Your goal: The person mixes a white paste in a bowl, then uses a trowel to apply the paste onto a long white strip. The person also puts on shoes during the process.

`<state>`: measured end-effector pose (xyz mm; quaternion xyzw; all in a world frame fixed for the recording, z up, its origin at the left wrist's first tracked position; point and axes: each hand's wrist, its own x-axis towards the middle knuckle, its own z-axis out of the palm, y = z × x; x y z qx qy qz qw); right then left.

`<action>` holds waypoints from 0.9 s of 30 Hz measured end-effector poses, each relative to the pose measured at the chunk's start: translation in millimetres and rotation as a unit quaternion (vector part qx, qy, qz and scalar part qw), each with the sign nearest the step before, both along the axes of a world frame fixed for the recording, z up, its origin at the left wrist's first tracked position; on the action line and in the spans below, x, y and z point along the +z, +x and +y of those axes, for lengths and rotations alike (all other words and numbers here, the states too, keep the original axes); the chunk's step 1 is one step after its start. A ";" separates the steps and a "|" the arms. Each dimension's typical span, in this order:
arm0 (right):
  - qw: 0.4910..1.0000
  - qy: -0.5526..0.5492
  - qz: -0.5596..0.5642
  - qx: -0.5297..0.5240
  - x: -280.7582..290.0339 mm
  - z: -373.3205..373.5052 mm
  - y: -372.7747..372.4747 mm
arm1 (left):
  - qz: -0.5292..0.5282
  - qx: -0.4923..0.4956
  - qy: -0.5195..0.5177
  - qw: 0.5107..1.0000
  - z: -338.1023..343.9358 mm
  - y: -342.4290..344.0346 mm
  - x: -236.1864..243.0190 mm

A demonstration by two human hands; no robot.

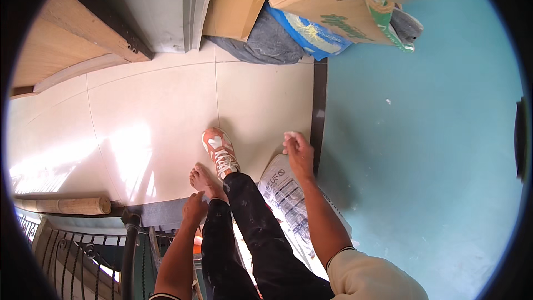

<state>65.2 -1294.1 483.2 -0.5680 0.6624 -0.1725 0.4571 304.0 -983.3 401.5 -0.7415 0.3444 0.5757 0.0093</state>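
My right hand [300, 153] hangs in the air above a printed whitish-grey sack [283, 191], its fingers curled in and nothing visible in them. My left hand [194, 208] is low beside my bare left foot [204, 182] and the cuff of my black trousers [219, 233]. Its fingers are too bunched and small in view to tell whether they hold anything. On my right foot is an orange and white sneaker [218, 145] with white laces, set on the pale tiles.
A dark strip [320, 111] divides the tiled floor [161, 94] from a blue-green surface [416, 150]. Cardboard boxes [325, 8], a dark grey bundle [261, 39] and a blue bag [311, 33] stand ahead. A bamboo pole [66, 205] and metal railing [72, 261] lie left, beside wooden furniture [72, 39].
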 end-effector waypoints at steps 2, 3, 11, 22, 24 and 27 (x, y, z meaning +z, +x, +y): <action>0.988 -0.116 -0.069 -0.077 77.2 -87.7 45.7 | -0.010 0.054 0.007 0.998 3.8 13.7 1.2; 0.965 -0.229 -0.089 -0.090 113.9 -123.6 63.8 | -0.014 0.071 0.008 0.997 7.4 19.6 6.2; 0.965 -0.047 -0.213 -0.146 300.9 -342.0 124.2 | -0.028 0.215 -0.112 0.970 -16.3 51.7 61.2; 0.986 -0.011 -0.162 -0.040 326.4 -304.5 99.8 | 0.216 0.471 -0.310 0.797 -223.5 62.5 291.5; 0.981 -0.089 -0.169 -0.007 331.8 -250.6 112.9 | 0.274 0.462 -0.377 0.754 -243.1 63.8 361.6; 0.976 -0.135 -0.172 -0.016 342.0 -166.5 144.7 | 0.401 0.425 -0.441 0.681 -251.2 64.6 419.6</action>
